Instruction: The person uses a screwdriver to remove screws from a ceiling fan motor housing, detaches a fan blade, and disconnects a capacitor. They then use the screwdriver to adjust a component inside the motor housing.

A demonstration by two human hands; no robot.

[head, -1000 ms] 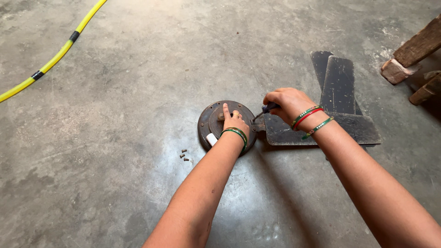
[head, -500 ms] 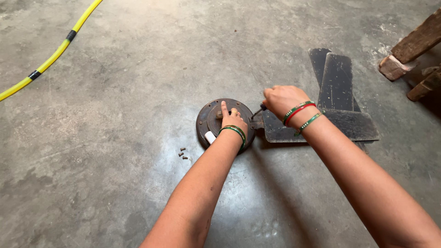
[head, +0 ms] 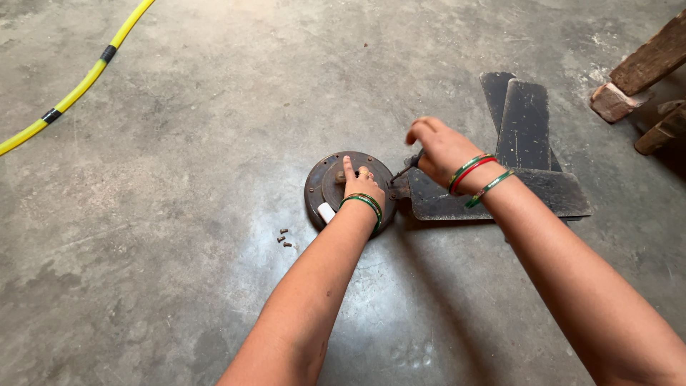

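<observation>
A round, rusty dark fan motor housing (head: 325, 187) lies flat on the concrete floor. My left hand (head: 359, 184) presses down on top of it, fingers spread over its hub. My right hand (head: 437, 149) grips a screwdriver (head: 405, 169) whose tip points down-left at the bracket where a dark fan blade (head: 493, 194) joins the housing. Both wrists carry green and red bangles.
Two more dark blades (head: 523, 120) lie stacked behind the attached one. Several small loose screws (head: 284, 238) sit on the floor left of the housing. A yellow hose (head: 75, 93) with black bands crosses the upper left. Wooden pieces and a brick (head: 643, 78) stand at the upper right.
My right hand has turned slightly on the screwdriver and the view has shifted a little. My left hand stays on the housing.
</observation>
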